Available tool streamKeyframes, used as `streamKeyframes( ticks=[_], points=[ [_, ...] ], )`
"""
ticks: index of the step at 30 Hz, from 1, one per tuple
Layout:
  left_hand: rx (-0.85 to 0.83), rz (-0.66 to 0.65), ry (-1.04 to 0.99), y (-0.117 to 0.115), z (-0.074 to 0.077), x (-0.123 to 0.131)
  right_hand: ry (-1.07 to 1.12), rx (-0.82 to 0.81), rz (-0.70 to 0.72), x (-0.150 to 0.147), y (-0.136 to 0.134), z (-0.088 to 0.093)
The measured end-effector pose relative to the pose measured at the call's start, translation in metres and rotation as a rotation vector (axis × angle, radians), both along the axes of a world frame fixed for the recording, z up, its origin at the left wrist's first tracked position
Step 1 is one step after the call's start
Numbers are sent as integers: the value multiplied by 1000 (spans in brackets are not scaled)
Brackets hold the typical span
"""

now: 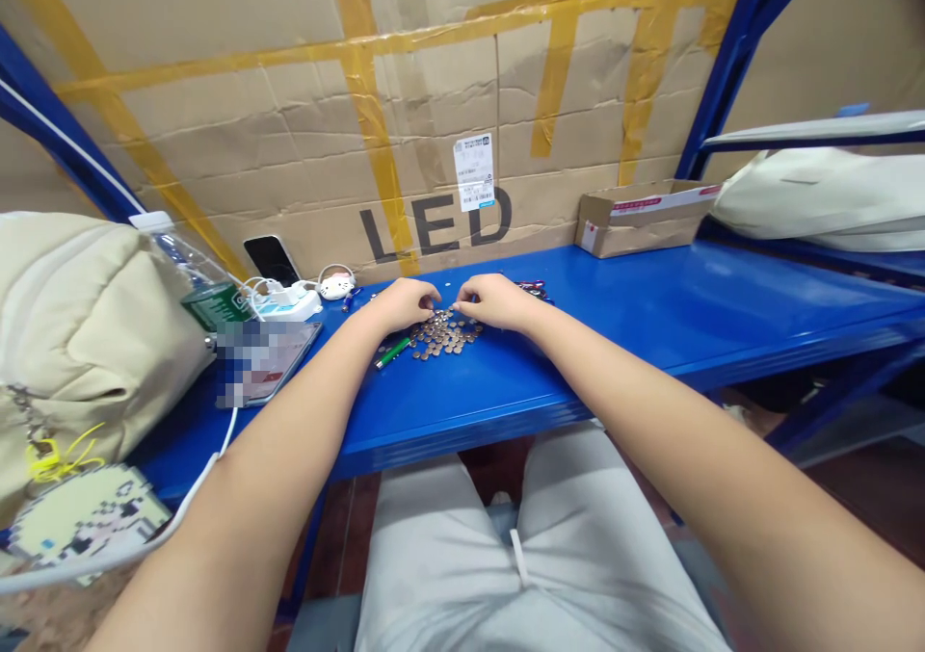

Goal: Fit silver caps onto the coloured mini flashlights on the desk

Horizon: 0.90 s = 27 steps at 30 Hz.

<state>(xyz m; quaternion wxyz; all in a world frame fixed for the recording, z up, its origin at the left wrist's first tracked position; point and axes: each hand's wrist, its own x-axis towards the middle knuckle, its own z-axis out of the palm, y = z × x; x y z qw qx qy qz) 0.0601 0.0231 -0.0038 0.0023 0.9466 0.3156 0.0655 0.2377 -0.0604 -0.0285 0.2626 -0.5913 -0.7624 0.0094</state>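
Beyond both grips stands a carton; beneath them, a blue counter. Left grip and right grip face each other, curled; whether either pinches anything, I cannot tell. Nearer than the left grip, a nudged green stick might roll. Between and nearer than the grips, small discs could scatter if brushed sideways.

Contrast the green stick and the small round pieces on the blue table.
Shape: the green stick is one long, slim item; the small round pieces are many. Colour: the stick is mostly green; the pieces look coppery to silvery. Layout: the stick lies singly; the pieces are clustered and scattered. Shared: both rest on the blue table.
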Motion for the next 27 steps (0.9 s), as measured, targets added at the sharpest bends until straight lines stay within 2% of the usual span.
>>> streamKeyframes(
  ticks=[2,5,12,16,22,27],
  points=[
    [-40,9,-36,-5,1,-2,3,-7,3,-1,0,-1],
    [-44,-45,-17,-8,4,-2,12,-6,6,0,0,-1],
    [108,-120,89,1,1,3,19,-9,40,-2,-1,-1],
    [52,-100,105,0,0,4,30,-13,49,-4,-2,-1],
    [-49,-1,-57,-6,0,1,40,-18,38,-2,-2,-1],
    [-58,-73,-60,-12,3,-4,36,-12,25,0,-3,0]
  ],
)
